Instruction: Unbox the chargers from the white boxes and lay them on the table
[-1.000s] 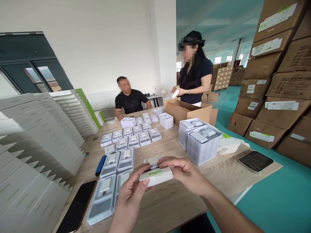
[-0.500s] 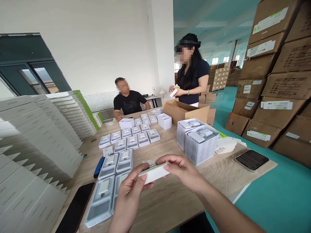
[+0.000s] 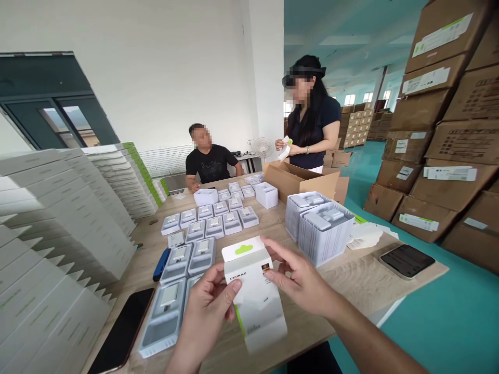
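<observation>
Both my hands hold a white retail box (image 3: 254, 293) upright above the wooden table (image 3: 249, 228). It has a green cloud mark on top and a small label on its face. My left hand (image 3: 205, 311) grips its lower left side. My right hand (image 3: 298, 278) holds its upper right corner. Below my left hand lie blue-grey plastic trays (image 3: 163, 318), each holding a small white device. A blue handled tool (image 3: 161, 264) lies just left of them. The box hides part of the trays.
Tall stacks of flat white boxes (image 3: 58, 244) rise at the left, beside a black phone (image 3: 122, 330). Stacked trays (image 3: 323, 234), another phone (image 3: 407, 261) and an open carton (image 3: 300, 179) stand ahead. A seated person (image 3: 208, 161) and a standing person (image 3: 310, 114) are across the table.
The white box has turned from lying nearly flat to standing upright between my hands, its green-marked top now uppermost. My right hand has moved up along it.
</observation>
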